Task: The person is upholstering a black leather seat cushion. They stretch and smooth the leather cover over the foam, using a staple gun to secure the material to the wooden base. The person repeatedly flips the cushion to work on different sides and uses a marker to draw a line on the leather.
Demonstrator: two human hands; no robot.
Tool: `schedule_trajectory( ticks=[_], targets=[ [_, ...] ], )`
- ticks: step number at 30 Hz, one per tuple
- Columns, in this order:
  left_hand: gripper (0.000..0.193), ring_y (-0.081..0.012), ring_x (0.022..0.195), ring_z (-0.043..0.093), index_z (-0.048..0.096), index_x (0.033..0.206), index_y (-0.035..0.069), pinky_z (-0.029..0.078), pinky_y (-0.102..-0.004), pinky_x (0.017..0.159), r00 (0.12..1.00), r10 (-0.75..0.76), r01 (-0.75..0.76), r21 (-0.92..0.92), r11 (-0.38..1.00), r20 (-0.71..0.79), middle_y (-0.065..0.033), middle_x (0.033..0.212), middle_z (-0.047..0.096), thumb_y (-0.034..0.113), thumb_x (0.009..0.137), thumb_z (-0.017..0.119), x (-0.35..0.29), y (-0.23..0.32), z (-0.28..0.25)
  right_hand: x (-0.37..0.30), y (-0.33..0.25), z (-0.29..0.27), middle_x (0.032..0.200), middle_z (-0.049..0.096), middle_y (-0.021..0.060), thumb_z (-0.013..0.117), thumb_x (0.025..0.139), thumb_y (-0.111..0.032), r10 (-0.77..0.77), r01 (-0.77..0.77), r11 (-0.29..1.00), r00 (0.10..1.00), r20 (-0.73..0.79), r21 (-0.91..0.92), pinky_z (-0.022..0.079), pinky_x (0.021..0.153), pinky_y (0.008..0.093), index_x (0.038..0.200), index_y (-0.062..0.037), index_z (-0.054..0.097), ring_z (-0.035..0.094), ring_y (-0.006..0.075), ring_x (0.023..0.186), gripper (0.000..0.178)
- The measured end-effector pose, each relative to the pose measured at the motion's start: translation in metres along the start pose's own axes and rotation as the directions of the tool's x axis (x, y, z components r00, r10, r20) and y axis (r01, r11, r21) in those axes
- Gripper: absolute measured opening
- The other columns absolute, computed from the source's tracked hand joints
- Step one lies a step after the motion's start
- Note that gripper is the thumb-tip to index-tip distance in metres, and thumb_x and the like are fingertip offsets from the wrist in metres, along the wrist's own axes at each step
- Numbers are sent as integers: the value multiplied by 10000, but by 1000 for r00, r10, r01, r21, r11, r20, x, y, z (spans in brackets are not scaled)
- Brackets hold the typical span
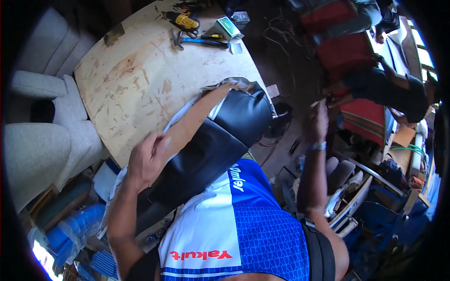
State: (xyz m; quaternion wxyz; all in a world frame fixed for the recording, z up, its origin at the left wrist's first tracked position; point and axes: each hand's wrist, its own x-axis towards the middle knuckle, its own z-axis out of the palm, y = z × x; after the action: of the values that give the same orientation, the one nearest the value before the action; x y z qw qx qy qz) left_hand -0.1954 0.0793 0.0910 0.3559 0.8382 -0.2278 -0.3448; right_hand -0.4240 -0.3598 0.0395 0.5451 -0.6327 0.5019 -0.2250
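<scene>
A black leather-look upholstered piece (206, 140) lies slantwise over the near edge of the wooden table (126, 89), against my front. Along its upper side runs a brown strip (197, 117), like cardboard or thin board, with white cloth edging. My left hand (149, 159) rests at the lower end of this strip, its fingers curled together; whatever they pinch is hidden. Out to the right, away from the piece, my right hand (318, 122) is raised with its fingers closed. Something small and pale shows at its fingertips, too small to name. A band circles that wrist.
On the table's far side lie a yellow power tool (185, 21), a blue-handled hammer (201, 42) and a green-and-white box (228, 28). Grey sofas (44, 150) stand left. A co-worker in dark clothes (384, 89) bends beside red upholstery (363, 119) at right. Clutter covers the lower right floor.
</scene>
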Motion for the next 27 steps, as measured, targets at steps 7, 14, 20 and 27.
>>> schedule_trajectory(
  ticks=[7, 14, 20, 27],
  targets=[
    [378, -326, 1134, 627, 594, 1245, 15, 479, -386, 989, 736, 673, -673, -23, 739, 71, -185, 1189, 647, 265, 965, 637, 116, 90, 65, -154, 86, -9, 660, 342, -82, 574, 1014, -322, 537, -525, 571, 820, 196, 631, 235, 412, 213, 1214, -187, 580, 296, 43, 504, 241],
    [522, -164, 1106, 597, 517, 1352, -14, 470, -294, 989, 920, 256, -135, -371, 919, 298, -113, 1206, 630, 245, 940, 705, 122, 81, 96, -163, 21, 4, 843, 551, 7, 564, 994, -136, 294, -422, 681, 906, 305, 599, 351, 514, 209, 1349, -74, 538, 406, 56, 595, 362],
    [535, -104, 1036, 581, 562, 1310, -26, 468, -244, 914, 879, 275, 75, -682, 727, 389, -59, 1167, 625, 420, 1014, 581, 135, 57, 108, -127, -94, -16, 853, 630, 60, 552, 988, -175, -100, -31, 811, 976, 191, 584, 482, 604, 267, 1220, -24, 617, 546, 96, 662, 284],
    [424, -130, 632, 543, 662, 815, -7, 450, -338, 613, 908, 212, 49, -596, 802, 360, -90, 668, 590, 395, 948, 678, 146, 70, 144, -112, -27, -27, 731, 543, 1, 465, 1045, -169, 421, -329, 899, 830, 365, -287, 438, 603, 250, 1064, -32, 582, 510, 93, 613, 181]
  ],
)
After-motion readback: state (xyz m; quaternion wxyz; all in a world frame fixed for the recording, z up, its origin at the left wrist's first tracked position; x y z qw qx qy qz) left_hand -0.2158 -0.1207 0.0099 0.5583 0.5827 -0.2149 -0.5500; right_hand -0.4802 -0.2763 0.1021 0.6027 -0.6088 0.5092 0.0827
